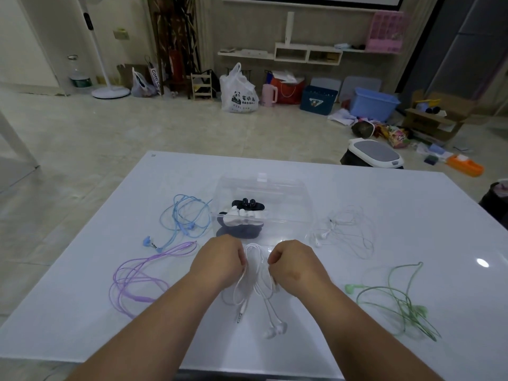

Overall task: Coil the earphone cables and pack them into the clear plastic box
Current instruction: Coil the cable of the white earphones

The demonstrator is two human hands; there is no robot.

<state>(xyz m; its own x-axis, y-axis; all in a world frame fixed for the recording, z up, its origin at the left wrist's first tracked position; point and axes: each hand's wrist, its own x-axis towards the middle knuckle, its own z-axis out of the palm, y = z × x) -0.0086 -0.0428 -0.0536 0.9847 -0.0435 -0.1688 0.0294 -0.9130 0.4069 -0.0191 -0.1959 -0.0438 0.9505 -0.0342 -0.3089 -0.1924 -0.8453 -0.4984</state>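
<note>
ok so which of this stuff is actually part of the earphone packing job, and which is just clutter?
Job:
clear box, coiled sets inside
white earphones, gripped by left hand and right hand
blue earphones
purple earphones
green earphones
other white earphones, right of the box

Lying about, on the floor:
plastic bag
blue bin
fan
cardboard box

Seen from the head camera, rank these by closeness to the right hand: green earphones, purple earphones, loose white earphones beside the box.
1. loose white earphones: just beyond the right hand, to its right.
2. green earphones: farther right, nearer the person.
3. purple earphones: far side, past the left hand.
</note>
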